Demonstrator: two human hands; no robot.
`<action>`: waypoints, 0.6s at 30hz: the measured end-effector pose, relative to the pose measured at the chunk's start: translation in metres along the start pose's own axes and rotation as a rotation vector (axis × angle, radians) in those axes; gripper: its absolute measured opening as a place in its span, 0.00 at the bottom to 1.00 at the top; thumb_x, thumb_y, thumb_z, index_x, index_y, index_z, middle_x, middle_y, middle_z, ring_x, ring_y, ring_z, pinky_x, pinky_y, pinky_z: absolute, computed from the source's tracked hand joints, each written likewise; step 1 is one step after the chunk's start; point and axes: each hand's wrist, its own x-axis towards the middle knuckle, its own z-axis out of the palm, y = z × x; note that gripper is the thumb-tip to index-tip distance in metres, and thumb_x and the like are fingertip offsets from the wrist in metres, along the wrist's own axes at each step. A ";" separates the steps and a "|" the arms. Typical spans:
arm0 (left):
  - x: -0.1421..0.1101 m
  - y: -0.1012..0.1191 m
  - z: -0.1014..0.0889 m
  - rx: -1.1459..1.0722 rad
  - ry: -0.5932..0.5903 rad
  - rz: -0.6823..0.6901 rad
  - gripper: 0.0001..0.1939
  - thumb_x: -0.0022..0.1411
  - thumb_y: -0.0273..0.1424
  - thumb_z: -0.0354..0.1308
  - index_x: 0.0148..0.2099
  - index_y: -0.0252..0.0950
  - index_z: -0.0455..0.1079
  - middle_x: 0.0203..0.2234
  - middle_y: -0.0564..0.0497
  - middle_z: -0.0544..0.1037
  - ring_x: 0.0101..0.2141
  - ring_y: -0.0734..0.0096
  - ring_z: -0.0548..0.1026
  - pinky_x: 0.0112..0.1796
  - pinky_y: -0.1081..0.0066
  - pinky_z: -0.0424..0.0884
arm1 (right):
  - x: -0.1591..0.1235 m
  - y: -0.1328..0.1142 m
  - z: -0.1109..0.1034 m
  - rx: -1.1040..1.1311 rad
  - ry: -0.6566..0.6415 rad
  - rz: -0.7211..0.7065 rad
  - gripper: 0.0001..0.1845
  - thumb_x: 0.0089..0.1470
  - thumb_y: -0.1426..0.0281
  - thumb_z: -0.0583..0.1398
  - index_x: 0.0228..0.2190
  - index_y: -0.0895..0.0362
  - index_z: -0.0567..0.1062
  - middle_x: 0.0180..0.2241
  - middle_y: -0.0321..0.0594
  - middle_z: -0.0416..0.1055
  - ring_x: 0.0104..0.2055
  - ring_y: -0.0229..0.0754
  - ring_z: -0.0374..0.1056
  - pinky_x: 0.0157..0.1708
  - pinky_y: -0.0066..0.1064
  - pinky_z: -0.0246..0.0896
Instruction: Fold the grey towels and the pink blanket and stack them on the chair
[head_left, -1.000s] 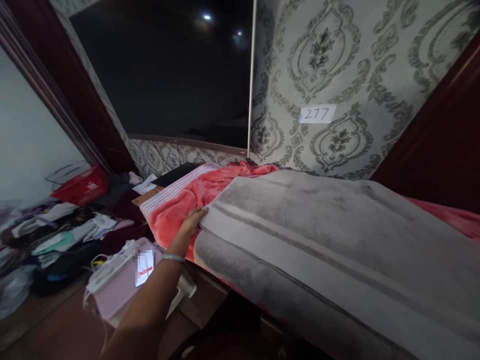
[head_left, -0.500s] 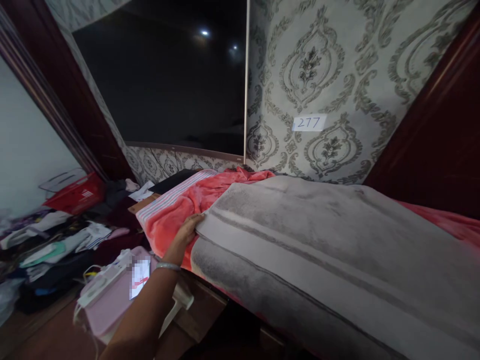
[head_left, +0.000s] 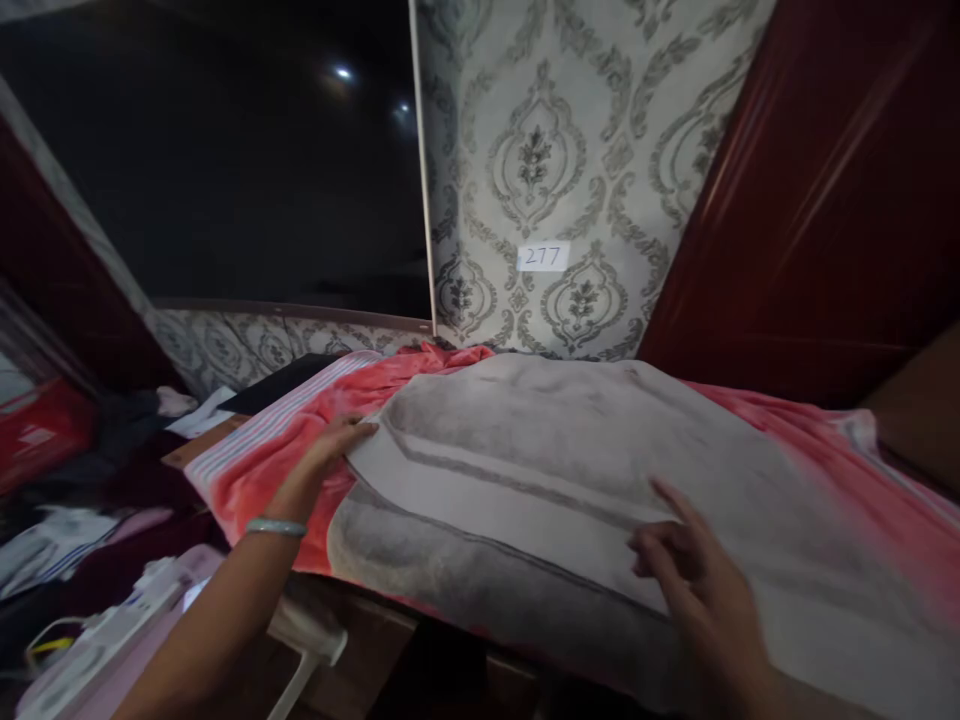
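Looking at the biggest thing first, we see the grey blanket (head_left: 517, 420), lying spread and partly folded on top of the red blanket (head_left: 281, 470), below the patterned wall (head_left: 540, 150). We judge that it is soft and thick, rather heavy as a whole because it is so wide, but not fragile and not very slippery. It will probably sag between two holding places, so one hand alone would control only the near part. The pale border (head_left: 465, 510) along the front looks flatter and seems a better place to take hold than the plush middle. Our right hand (head_left: 705, 575) is above this front part, with the index finger extended and the grip apart; we cannot tell if it touches the cloth. Our left hand (head_left: 334, 442) has its grip together, clamped on the left corner of the grey blanket, which is the smallest part and, we think, an easy one to pinch.
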 end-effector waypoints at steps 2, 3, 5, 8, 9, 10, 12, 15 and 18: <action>-0.001 0.033 0.023 0.223 -0.088 0.130 0.10 0.49 0.37 0.65 0.32 0.36 0.75 0.23 0.51 0.77 0.26 0.64 0.72 0.27 0.69 0.64 | 0.018 0.009 0.018 0.195 -0.069 0.141 0.44 0.52 0.44 0.66 0.62 0.55 0.70 0.34 0.42 0.79 0.29 0.46 0.75 0.30 0.38 0.75; -0.005 0.052 0.039 0.349 -0.104 0.212 0.08 0.51 0.35 0.62 0.32 0.36 0.74 0.24 0.52 0.77 0.27 0.64 0.73 0.28 0.69 0.65 | 0.026 0.013 0.025 0.309 -0.091 0.224 0.47 0.48 0.44 0.67 0.62 0.56 0.69 0.35 0.44 0.79 0.30 0.47 0.76 0.30 0.38 0.76; -0.020 0.086 0.079 0.582 -0.152 0.415 0.06 0.54 0.31 0.59 0.34 0.35 0.75 0.27 0.51 0.78 0.31 0.63 0.75 0.31 0.70 0.66 | 0.040 0.019 0.033 0.501 -0.085 0.369 0.47 0.43 0.48 0.71 0.60 0.57 0.69 0.39 0.48 0.80 0.35 0.51 0.78 0.32 0.40 0.77; -0.060 0.120 0.148 0.876 -0.236 0.626 0.09 0.59 0.30 0.58 0.40 0.35 0.77 0.32 0.48 0.81 0.38 0.60 0.78 0.38 0.69 0.69 | 0.056 0.022 0.040 0.706 -0.069 0.508 0.39 0.46 0.59 0.72 0.57 0.56 0.69 0.45 0.50 0.80 0.42 0.52 0.79 0.41 0.41 0.78; -0.076 0.123 0.170 0.947 -0.292 0.661 0.09 0.59 0.30 0.59 0.41 0.35 0.77 0.35 0.46 0.82 0.40 0.58 0.79 0.39 0.68 0.70 | 0.061 0.023 0.042 0.756 -0.067 0.545 0.36 0.48 0.63 0.71 0.57 0.56 0.68 0.45 0.50 0.80 0.42 0.52 0.79 0.43 0.41 0.78; -0.092 0.123 0.192 0.992 -0.353 0.708 0.10 0.60 0.29 0.59 0.42 0.35 0.78 0.38 0.43 0.83 0.42 0.57 0.80 0.41 0.67 0.71 | 0.065 0.023 0.044 0.796 -0.067 0.580 0.34 0.50 0.65 0.70 0.57 0.56 0.68 0.44 0.50 0.80 0.42 0.51 0.80 0.45 0.41 0.77; -0.120 0.113 0.228 1.045 -0.483 0.795 0.11 0.61 0.27 0.58 0.44 0.33 0.79 0.41 0.39 0.83 0.45 0.53 0.81 0.45 0.65 0.73 | 0.073 0.023 0.050 0.846 -0.069 0.645 0.29 0.55 0.69 0.66 0.57 0.56 0.67 0.42 0.50 0.80 0.41 0.50 0.80 0.46 0.42 0.77; -0.149 0.082 0.262 1.091 -0.651 0.848 0.14 0.64 0.25 0.54 0.47 0.30 0.79 0.43 0.35 0.83 0.46 0.50 0.81 0.47 0.61 0.75 | 0.080 0.025 0.057 0.869 -0.087 0.702 0.27 0.60 0.69 0.61 0.59 0.57 0.65 0.42 0.51 0.80 0.40 0.50 0.80 0.44 0.43 0.78; -0.160 0.052 0.267 1.042 -0.703 0.861 0.15 0.66 0.28 0.53 0.49 0.30 0.79 0.45 0.34 0.82 0.47 0.50 0.81 0.48 0.59 0.75 | 0.084 0.028 0.060 0.840 -0.117 0.686 0.30 0.60 0.70 0.61 0.62 0.56 0.62 0.43 0.49 0.80 0.37 0.48 0.79 0.39 0.39 0.78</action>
